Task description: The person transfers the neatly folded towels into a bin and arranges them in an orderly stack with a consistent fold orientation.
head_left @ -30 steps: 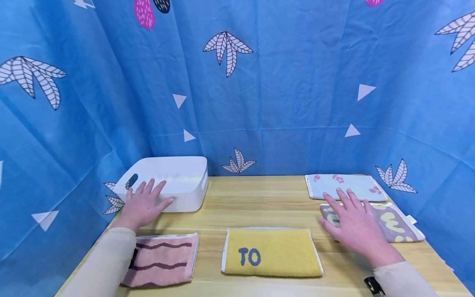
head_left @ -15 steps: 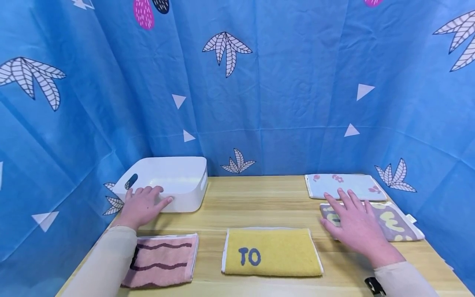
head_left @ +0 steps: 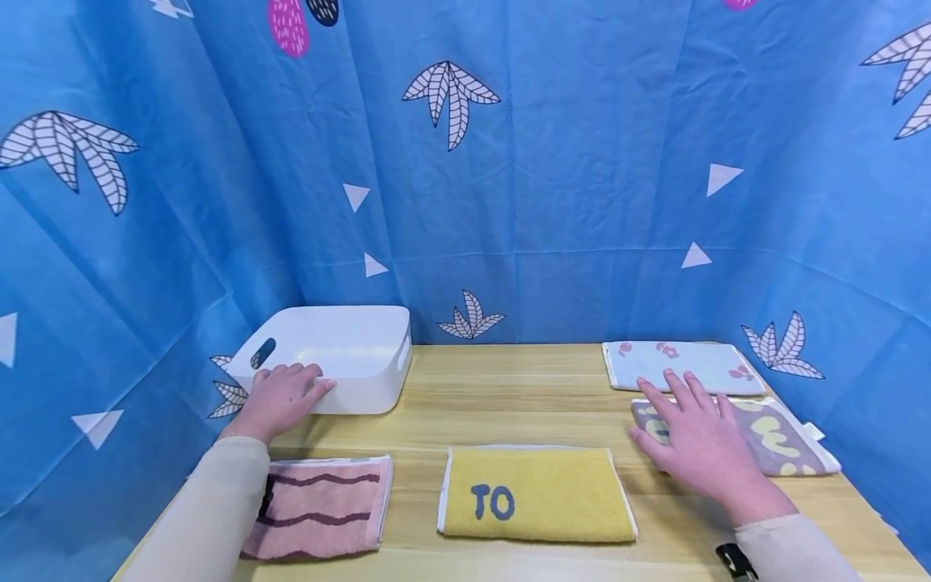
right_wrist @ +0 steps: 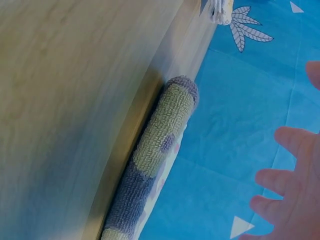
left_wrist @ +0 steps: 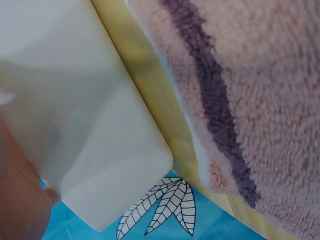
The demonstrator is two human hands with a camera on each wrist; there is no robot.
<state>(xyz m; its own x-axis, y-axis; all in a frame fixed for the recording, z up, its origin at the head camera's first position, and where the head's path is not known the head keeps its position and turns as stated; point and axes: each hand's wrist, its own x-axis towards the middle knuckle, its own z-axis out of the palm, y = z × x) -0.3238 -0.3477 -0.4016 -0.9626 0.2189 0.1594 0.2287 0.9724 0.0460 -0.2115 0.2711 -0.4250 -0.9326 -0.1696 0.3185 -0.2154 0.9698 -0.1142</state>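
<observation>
My left hand [head_left: 280, 400] grips the near rim of a white plastic basket [head_left: 367, 396] at the back left, fingers hooked over the edge and thumb outside. The left wrist view has the basket's outer wall [left_wrist: 100, 130] close up, part of the hand [left_wrist: 22, 190] at its lower left. My right hand [head_left: 701, 449] hovers, fingers spread, over a folded grey towel [head_left: 774, 440] with yellow markings, partly covering it in the head view. From the right wrist, that towel's folded edge [right_wrist: 155, 145] lies apart from the hand [right_wrist: 295, 185].
A folded pink towel [head_left: 327, 509] with dark wavy stripes lies below the basket. To its right is a folded yellow towel [head_left: 538, 501] lettered TO. A pale flowered towel [head_left: 684, 368] sits at the back right. A blue patterned curtain [head_left: 553, 178] encloses the wooden table [head_left: 509, 388].
The left hand's fingers have gone from spread above the basket's near rim to curled over it. The right hand stays nearly still. The head view has shifted slightly.
</observation>
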